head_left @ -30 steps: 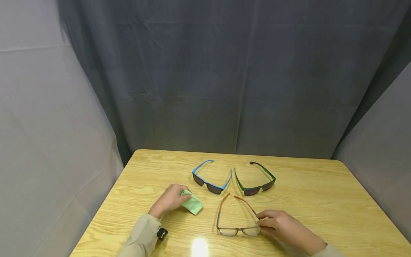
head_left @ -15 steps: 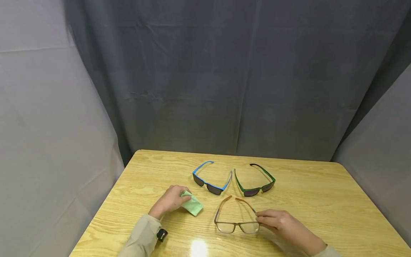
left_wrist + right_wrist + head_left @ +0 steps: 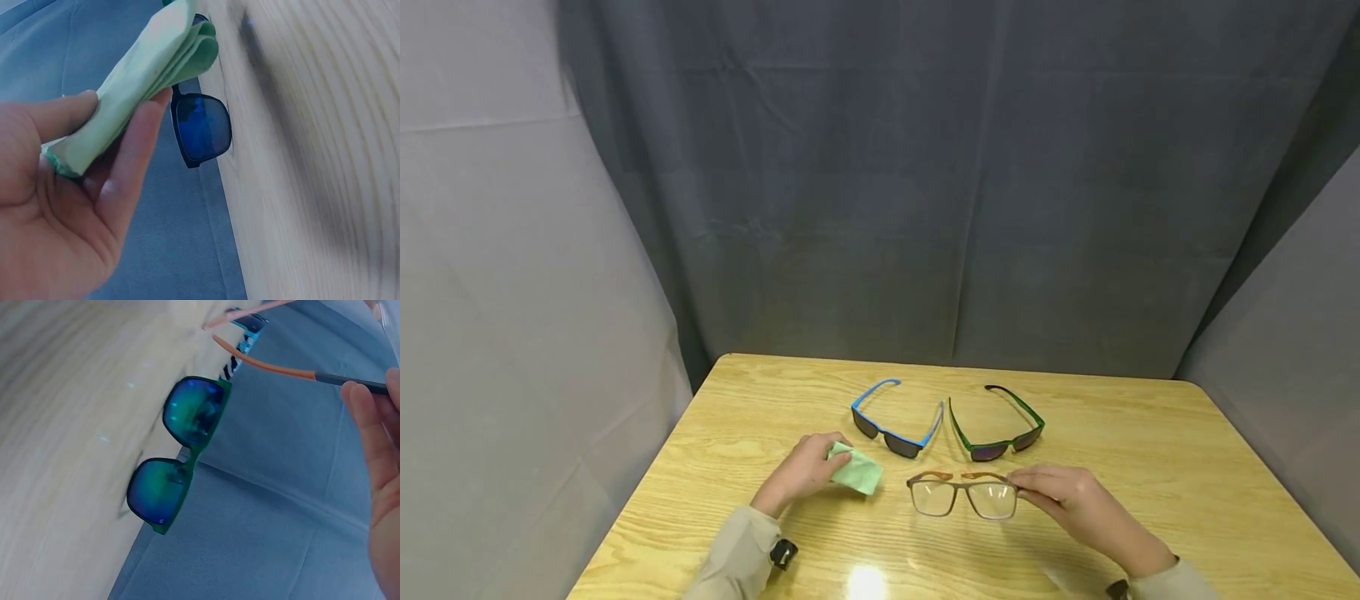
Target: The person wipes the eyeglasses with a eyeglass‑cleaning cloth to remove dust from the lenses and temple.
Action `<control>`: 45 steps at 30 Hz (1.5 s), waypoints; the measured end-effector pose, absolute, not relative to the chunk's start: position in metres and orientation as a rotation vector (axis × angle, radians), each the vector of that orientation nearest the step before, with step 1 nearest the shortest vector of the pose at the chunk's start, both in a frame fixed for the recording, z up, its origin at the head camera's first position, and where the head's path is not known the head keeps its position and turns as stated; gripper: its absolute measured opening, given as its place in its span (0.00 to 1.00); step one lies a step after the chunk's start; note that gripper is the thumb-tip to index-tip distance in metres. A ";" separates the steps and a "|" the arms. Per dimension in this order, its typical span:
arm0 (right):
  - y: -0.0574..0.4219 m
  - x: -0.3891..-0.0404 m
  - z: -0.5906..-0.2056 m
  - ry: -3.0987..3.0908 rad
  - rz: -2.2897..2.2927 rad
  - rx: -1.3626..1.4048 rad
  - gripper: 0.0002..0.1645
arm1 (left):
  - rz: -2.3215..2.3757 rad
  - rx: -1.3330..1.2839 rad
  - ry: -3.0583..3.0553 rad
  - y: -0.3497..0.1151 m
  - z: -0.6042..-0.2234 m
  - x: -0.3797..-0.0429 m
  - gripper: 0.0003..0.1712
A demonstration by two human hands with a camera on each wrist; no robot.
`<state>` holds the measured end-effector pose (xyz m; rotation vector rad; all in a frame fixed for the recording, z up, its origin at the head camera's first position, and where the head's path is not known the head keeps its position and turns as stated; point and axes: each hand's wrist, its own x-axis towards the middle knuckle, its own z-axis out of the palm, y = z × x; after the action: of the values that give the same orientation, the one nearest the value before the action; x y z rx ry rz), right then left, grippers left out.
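Left hand (image 3: 808,468) on a folded light-green cloth (image 3: 861,473), right hand (image 3: 1078,507) on rectangular clear-lens eyeglasses with orange-tipped temples (image 3: 961,487)
The left fingers and thumb pinch the cloth; the right pinch 1 side of the eyeglasses, held above a yellow wood-grain table (image 3: 1157,471), near the cloth but apart; just beyond, blue-framed dark-lens sunglasses (image 3: 882,431) and green-framed dark-lens sunglasses (image 3: 1011,443) rest side by side, temples spread

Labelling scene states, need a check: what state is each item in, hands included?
Light green cloth: folded in layers, held
Grey-framed clear-lens glasses with orange temple tips: temples unfolded, held
Blue-framed tinted sunglasses: temples unfolded, resting on the wood-grain table
Green-framed tinted sunglasses: temples unfolded, resting on the table
Left hand: gripping the cloth
Right hand: pinching the glasses at one side
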<state>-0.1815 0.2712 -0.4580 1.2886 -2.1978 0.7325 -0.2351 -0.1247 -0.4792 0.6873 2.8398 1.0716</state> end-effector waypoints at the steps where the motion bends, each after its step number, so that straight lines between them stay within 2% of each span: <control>1: 0.272 -0.182 -0.457 -2.218 0.747 1.266 0.19 | 1.079 0.688 2.837 -0.124 -0.479 -0.235 0.11; 4: 0.271 -0.184 -0.455 -2.225 0.789 1.241 0.09 | 1.105 0.689 2.830 -0.122 -0.478 -0.233 0.12; 8: 0.270 -0.186 -0.454 -2.239 0.858 1.213 0.20 | 1.192 0.664 2.790 -0.119 -0.478 -0.231 0.11; 13: 0.271 -0.189 -0.451 -2.306 0.943 1.126 0.23 | 1.332 0.578 2.728 -0.114 -0.477 -0.229 0.14; 24: 0.274 -0.193 -0.441 -2.446 1.074 0.953 0.12 | 1.680 0.560 2.646 -0.086 -0.466 -0.220 0.14; 30: 0.270 -0.194 -0.439 -2.438 1.142 0.940 0.10 | 1.794 0.509 2.696 -0.073 -0.462 -0.216 0.15; 37: 0.262 -0.195 -0.439 -2.411 1.199 0.893 0.10 | 1.920 0.502 2.614 -0.064 -0.456 -0.211 0.22; 45: 0.256 -0.196 -0.439 -2.378 1.222 0.870 0.10 | 2.002 0.518 2.567 -0.056 -0.452 -0.205 0.18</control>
<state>-0.1962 0.2558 -0.4389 0.8701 -2.3779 1.2218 -0.2047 -0.0555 -0.4525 0.5184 2.5672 2.0019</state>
